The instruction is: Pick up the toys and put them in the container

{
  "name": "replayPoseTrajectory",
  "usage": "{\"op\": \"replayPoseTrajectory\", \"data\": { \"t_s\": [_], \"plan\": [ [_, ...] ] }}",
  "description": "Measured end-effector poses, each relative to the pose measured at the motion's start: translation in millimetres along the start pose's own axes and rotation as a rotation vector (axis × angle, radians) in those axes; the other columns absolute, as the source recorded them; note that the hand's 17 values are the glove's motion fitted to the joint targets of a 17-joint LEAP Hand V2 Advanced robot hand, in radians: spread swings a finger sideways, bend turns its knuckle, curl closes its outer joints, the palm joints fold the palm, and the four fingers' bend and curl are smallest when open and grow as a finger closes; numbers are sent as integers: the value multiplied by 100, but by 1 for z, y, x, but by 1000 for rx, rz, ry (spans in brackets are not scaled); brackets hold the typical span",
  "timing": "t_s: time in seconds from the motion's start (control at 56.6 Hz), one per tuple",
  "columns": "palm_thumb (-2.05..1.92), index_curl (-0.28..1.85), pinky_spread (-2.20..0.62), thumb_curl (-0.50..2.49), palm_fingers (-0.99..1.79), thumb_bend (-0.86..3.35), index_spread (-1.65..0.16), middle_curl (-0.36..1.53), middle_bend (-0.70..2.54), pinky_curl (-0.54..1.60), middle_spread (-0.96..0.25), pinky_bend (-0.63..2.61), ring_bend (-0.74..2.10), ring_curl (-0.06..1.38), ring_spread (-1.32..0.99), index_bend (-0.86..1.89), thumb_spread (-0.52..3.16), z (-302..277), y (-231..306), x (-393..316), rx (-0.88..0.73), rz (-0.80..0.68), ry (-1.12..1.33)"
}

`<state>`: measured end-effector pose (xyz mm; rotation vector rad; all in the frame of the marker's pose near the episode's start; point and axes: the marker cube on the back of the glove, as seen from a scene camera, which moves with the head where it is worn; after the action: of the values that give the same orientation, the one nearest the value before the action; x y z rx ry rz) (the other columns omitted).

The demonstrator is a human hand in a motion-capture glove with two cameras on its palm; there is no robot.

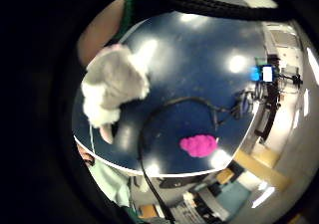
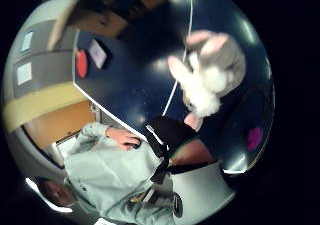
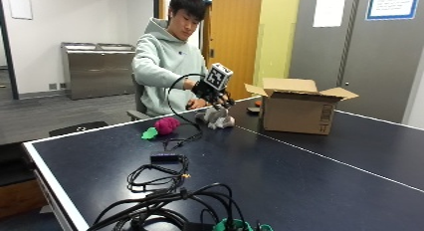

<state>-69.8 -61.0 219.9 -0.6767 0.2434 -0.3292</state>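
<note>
1. The black-gloved right hand (image 3: pixel 211 95) has its grip pinched on the top of a grey-and-white plush bunny (image 3: pixel 216 116), which dangles just above the dark blue bench (image 3: pixel 298 176).
2. Held by so little, it could slip out before reaching the open cardboard box (image 3: pixel 299 111).
3. The pink fuzzy plush toy (image 3: pixel 166 125) lies near the black cable (image 3: pixel 173 99), so snagging looks possible.

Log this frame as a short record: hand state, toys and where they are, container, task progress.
hand: right hand above the table, grips the plush rabbit from above
held toy: grey and white plush rabbit, low over or on the table; contact unclear
other toy: pink plush toy lying on the table
container: cardboard box, flaps open, beside the rabbit
progress: neither visible toy in the box yet
</note>
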Motion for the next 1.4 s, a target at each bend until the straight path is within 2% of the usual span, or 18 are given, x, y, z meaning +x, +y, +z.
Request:
{"op": "replayPoseTrajectory", "data": {
  "t_s": [0.018,0.053,0.106,0.194,0.301,0.407,0.477,0.53,0.566,0.619,0.725,0.813,0.919,1.043,1.131,1.184,1.273,1.397],
  "plan": [
    [7,20,6,35,-31,-2,-25,21,8,37,4,81,14,15,2,12,116,8,-2,-11,-32,60,-50],
    [7,20,6,35,-32,-2,-25,20,6,37,4,83,14,15,2,12,116,25,-2,-29,-87,89,-85],
    [7,21,6,35,-34,-2,-25,18,5,38,5,85,14,15,3,12,115,47,-4,-43,-136,67,-85],
    [14,21,7,36,-29,1,-26,16,4,40,6,96,14,15,4,12,116,61,-5,-51,-113,25,-74],
    [33,22,5,40,-1,10,-28,14,9,42,5,107,31,19,4,14,122,64,-9,-50,-100,75,-1],
    [42,24,-1,43,15,14,-28,13,11,41,4,108,59,26,-1,17,126,60,-13,-42,-98,89,67],
    [48,25,-13,46,37,17,-28,14,15,40,1,111,79,31,-10,17,131,59,-7,-30,-141,-119,197],
    [54,24,-21,49,51,20,-27,15,18,39,-2,115,91,35,-17,12,131,57,-9,-36,-166,-33,139],
    [60,25,-26,54,55,21,-28,18,26,39,-4,112,90,36,-22,15,121,55,-7,-38,-202,-14,121],
    [65,27,-30,58,63,21,-30,20,31,40,-8,111,91,38,-27,20,112,53,1,-32,-281,-95,193],
    [70,31,-34,66,76,21,-32,24,36,38,-15,107,92,40,-34,26,97,45,16,-61,-425,21,15],
    [72,35,-36,71,79,19,-34,27,39,39,-20,106,93,42,-38,28,87,26,25,-43,-473,-33,77],
    [73,39,-37,77,81,18,-36,29,41,39,-24,105,93,44,-41,29,77,-13,34,-60,-478,64,-89],
    [74,44,-37,83,81,17,-39,33,42,39,-28,105,93,45,-43,29,67,-72,34,-48,-428,120,-139],
    [74,48,-37,87,80,16,-40,35,42,40,-30,107,93,47,-44,28,62,-121,26,-41,-320,142,-170],
    [75,50,-38,89,80,16,-41,36,42,40,-31,107,93,47,-44,28,60,-145,27,-55,-208,54,-101],
    [74,55,-38,92,78,15,-42,38,41,41,-32,109,94,49,-45,27,57,-186,33,-94,11,-242,7],
    [74,62,-38,96,73,14,-43,42,39,42,-33,112,95,51,-45,24,54,-235,7,-137,299,-108,-131]
  ]
}}
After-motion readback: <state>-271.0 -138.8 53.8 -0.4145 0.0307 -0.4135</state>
